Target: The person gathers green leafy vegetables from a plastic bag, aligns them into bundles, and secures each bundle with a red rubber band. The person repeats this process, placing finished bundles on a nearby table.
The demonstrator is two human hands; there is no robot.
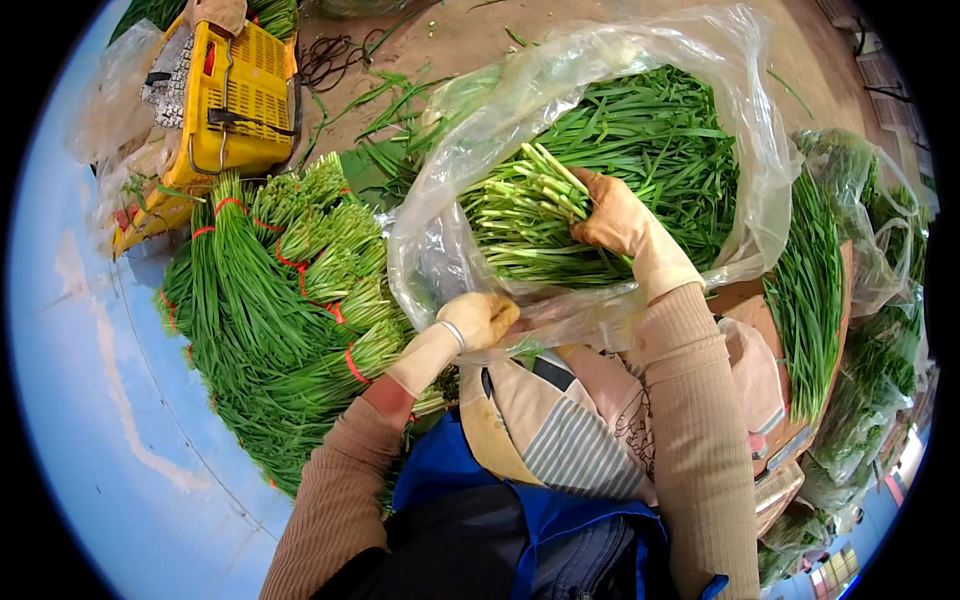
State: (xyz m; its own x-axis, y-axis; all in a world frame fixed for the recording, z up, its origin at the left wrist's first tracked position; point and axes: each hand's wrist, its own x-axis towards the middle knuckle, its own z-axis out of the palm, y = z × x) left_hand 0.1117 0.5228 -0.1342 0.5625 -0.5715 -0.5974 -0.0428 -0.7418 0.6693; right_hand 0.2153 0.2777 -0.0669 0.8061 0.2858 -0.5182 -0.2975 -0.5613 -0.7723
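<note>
A large clear plastic bag (757, 225) lies open before me, filled with green garlic chives (660, 127). My right hand (619, 225), in a stained cream glove, is inside the bag's mouth and grips a bunch of chives (551, 180) near its pale cut stems. At the near left rim of the bag, my left hand (478, 319) is closed on the plastic; its fingertips are hidden. To the left of that hand, several bundles of chives (277, 300) are heaped together. Red bands (352, 364) tie them.
A yellow plastic crate (259, 90) stands at the upper left, with a beige glove (217, 13) on its top edge. More chives (806, 300) lie on a board at the right, beside filled plastic bags (862, 420). Loose leaves (390, 105) litter the floor. A blue wall (97, 390) borders the left.
</note>
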